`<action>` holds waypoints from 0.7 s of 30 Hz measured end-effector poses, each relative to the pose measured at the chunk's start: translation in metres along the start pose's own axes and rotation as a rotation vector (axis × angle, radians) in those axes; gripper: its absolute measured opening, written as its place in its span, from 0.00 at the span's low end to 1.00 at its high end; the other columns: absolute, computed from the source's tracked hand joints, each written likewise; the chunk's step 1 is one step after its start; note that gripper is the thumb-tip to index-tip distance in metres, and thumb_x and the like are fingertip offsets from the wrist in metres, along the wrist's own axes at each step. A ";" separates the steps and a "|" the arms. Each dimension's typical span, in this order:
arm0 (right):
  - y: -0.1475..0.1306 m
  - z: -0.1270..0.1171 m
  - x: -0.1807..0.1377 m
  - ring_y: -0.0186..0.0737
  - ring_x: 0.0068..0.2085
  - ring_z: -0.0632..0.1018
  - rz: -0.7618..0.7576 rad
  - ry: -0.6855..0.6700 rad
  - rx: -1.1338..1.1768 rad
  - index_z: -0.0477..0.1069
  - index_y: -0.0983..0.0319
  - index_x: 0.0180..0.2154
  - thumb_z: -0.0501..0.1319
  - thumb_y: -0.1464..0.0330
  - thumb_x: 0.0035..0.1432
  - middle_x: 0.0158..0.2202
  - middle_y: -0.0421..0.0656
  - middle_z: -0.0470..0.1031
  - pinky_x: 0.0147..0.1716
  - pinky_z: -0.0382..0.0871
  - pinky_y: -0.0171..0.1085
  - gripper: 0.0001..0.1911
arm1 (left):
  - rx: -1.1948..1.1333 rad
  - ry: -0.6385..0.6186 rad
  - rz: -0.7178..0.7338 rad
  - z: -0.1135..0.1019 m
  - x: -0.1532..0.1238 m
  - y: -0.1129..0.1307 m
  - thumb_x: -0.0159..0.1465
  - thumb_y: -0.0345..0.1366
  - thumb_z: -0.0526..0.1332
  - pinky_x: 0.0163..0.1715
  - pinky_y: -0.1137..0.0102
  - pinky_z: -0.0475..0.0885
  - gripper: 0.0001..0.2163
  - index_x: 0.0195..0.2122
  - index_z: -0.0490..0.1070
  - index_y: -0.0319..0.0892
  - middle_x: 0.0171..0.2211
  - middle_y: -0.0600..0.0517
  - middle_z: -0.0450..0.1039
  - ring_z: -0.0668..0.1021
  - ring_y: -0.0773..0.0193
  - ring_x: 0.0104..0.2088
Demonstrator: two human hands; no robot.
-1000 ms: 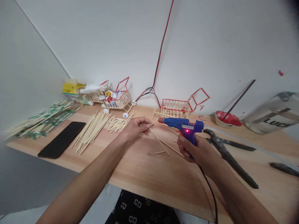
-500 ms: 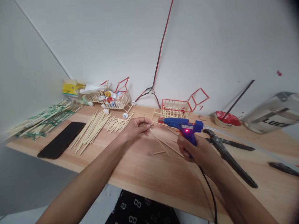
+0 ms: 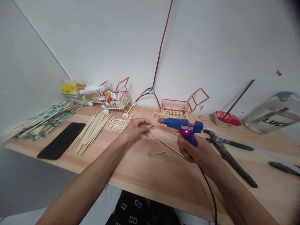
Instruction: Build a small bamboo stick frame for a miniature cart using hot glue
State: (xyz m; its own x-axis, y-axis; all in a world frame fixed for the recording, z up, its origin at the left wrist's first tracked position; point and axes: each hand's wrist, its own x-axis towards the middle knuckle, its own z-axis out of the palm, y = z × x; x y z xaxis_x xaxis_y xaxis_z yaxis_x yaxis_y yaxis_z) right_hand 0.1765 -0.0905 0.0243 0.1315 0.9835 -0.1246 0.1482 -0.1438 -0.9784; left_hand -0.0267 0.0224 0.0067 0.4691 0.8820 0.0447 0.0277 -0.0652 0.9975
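My left hand (image 3: 135, 128) pinches a thin wooden stick (image 3: 153, 123) above the wooden table (image 3: 150, 168), its tip pointing right. My right hand (image 3: 199, 153) grips a blue glue gun (image 3: 184, 127) whose red light is lit. The gun's red nozzle sits right at the stick's free end. Below them a few loose sticks (image 3: 166, 147) lie crossed on the table. The gun's black cord (image 3: 209, 193) trails toward me.
A stick pile (image 3: 93, 129) and black phone (image 3: 62, 140) lie at the left, beside green-wrapped packs (image 3: 44, 120). Two stick-built carts (image 3: 112, 97) (image 3: 180, 107) stand by the wall. Black pliers (image 3: 228, 156), a red paint bowl (image 3: 227, 118) and a metal can (image 3: 273, 112) are at the right.
Almost nothing differs; both hands hold the stick and the glue gun in the same place, with only a slight shift of the view.
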 end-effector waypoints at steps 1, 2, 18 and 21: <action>0.000 0.000 0.000 0.26 0.16 0.58 0.000 -0.003 -0.004 0.59 0.61 0.26 0.62 0.52 0.50 0.15 0.33 0.59 0.15 0.47 0.29 0.21 | -0.002 0.002 0.000 0.000 0.000 0.000 0.52 0.40 0.68 0.25 0.75 0.67 0.13 0.33 0.74 0.36 0.23 0.54 0.71 0.72 0.72 0.22; -0.001 0.000 0.000 0.26 0.16 0.58 -0.001 -0.008 -0.010 0.58 0.61 0.25 0.62 0.52 0.50 0.15 0.33 0.59 0.15 0.47 0.28 0.21 | -0.002 0.002 -0.001 0.000 0.000 0.000 0.52 0.41 0.68 0.25 0.75 0.67 0.13 0.33 0.73 0.36 0.23 0.54 0.71 0.72 0.72 0.22; 0.002 -0.004 0.004 0.26 0.15 0.59 -0.015 -0.034 -0.069 0.58 0.61 0.25 0.59 0.51 0.53 0.15 0.34 0.60 0.15 0.49 0.29 0.21 | -0.037 -0.006 -0.010 -0.001 0.000 -0.001 0.53 0.40 0.67 0.25 0.76 0.66 0.12 0.33 0.73 0.36 0.23 0.54 0.71 0.71 0.73 0.21; 0.002 -0.003 0.003 0.25 0.15 0.58 -0.036 -0.007 -0.062 0.58 0.61 0.25 0.59 0.51 0.53 0.14 0.34 0.59 0.14 0.48 0.28 0.21 | -0.021 -0.007 -0.007 0.000 -0.001 0.000 0.53 0.39 0.67 0.25 0.76 0.66 0.12 0.34 0.74 0.36 0.23 0.54 0.71 0.71 0.73 0.21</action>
State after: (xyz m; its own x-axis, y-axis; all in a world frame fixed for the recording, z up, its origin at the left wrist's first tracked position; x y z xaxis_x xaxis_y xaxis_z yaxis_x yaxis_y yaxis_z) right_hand 0.1801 -0.0881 0.0227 0.1182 0.9888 -0.0909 0.2129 -0.1146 -0.9703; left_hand -0.0274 0.0221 0.0070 0.4753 0.8790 0.0378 0.0120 -0.0494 0.9987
